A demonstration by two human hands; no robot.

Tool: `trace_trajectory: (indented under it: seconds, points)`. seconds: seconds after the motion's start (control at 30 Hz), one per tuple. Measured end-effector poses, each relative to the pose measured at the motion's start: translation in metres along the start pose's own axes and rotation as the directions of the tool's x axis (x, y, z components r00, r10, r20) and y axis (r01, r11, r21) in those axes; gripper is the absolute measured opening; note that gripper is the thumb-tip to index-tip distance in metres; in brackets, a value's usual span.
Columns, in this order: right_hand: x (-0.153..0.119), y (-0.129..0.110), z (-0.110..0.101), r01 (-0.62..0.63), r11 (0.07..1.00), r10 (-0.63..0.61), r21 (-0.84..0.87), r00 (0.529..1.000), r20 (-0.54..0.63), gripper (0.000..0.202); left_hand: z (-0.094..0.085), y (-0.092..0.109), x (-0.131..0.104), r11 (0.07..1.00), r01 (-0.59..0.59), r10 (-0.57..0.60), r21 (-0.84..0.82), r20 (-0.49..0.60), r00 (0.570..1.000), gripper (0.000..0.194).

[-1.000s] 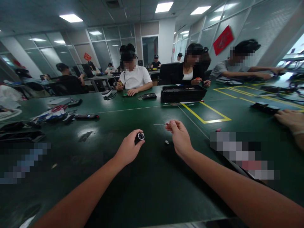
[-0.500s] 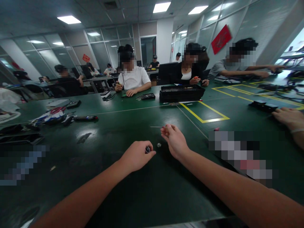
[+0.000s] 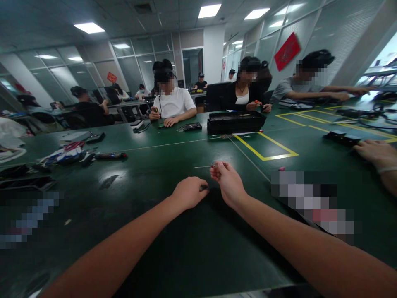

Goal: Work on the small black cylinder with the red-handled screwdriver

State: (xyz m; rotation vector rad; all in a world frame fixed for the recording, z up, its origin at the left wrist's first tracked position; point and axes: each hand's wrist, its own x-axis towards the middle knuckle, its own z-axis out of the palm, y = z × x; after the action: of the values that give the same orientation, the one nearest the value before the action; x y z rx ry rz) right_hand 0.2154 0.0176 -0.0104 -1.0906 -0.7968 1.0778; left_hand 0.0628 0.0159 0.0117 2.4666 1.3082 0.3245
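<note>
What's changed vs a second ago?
Left hand moved right, closer to the right hand; its dark cylinder is now mostly hidden in its grip. The small silver piece on the table is out of sight; can't tell whether picked up or just covered. Right hand still holds the thin rod, roughly in place.

It looks to me like a workshop set up in an office: glass partitions (image 3: pixel 350 41), panel lights (image 3: pixel 209 10) overhead, a long green table (image 3: pixel 173 256) marked with yellow tape (image 3: pixel 281 157). People (image 3: pixel 177 102) in headgear sit along its far edge, handling small parts beside an open black case (image 3: pixel 236 125).
</note>
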Motion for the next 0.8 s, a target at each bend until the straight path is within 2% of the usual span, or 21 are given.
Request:
trace_trajectory:
  seconds: [0.1,0.2,0.3,0.43,0.5,0.57,0.63,0.7,0.73,0.8]
  points:
    - [0.0,-0.002,0.0,-0.018,1.0,0.018,0.02,1.0,-0.002,0.022,-0.009,-0.006,-0.003,0.977,0.066,-0.074,-0.203,-0.034,0.997,0.02]
    - [-0.001,-0.004,0.0,-0.048,0.998,0.048,0.032,0.999,0.001,0.02,-0.024,-0.018,-0.012,0.854,0.182,-0.212,-0.488,-0.006,0.977,0.026]
    - [-0.001,-0.006,-0.001,-0.068,0.997,0.068,0.029,0.998,0.019,0.019,-0.044,-0.037,-0.026,0.665,0.232,-0.332,-0.71,-0.002,0.943,0.035]
    - [-0.001,-0.006,-0.001,-0.07,0.997,0.07,0.015,0.997,0.022,0.019,-0.072,-0.064,-0.056,0.292,0.172,-0.491,-0.941,0.007,0.871,0.026]
    - [0.0,-0.006,-0.001,-0.074,0.997,0.074,0.018,0.997,0.017,0.018,-0.087,-0.075,-0.075,0.136,0.12,-0.574,-0.984,0.02,0.819,0.015]
    - [0.0,-0.005,0.0,-0.086,0.996,0.086,0.024,0.996,0.017,0.017,-0.101,-0.082,-0.095,0.064,0.073,-0.666,-0.995,0.012,0.746,0.012]
    - [0.0,-0.004,0.0,-0.091,0.995,0.091,0.033,0.996,0.01,0.017,-0.113,-0.089,-0.117,0.055,0.033,-0.755,-0.998,-0.02,0.656,0.016]
    - [0.001,-0.004,0.0,-0.084,0.995,0.084,0.046,0.996,0.005,0.017,-0.122,-0.099,-0.139,0.077,-0.016,-0.796,-0.997,-0.071,0.602,0.014]
    - [0.001,-0.004,0.0,-0.079,0.996,0.079,0.051,0.997,0.002,0.017,-0.126,-0.105,-0.151,0.095,-0.04,-0.822,-0.995,-0.101,0.561,0.016]
    - [0.0,-0.004,0.0,-0.075,0.996,0.075,0.053,0.997,0.006,0.018,-0.132,-0.121,-0.174,0.152,-0.07,-0.874,-0.986,-0.167,0.456,0.022]
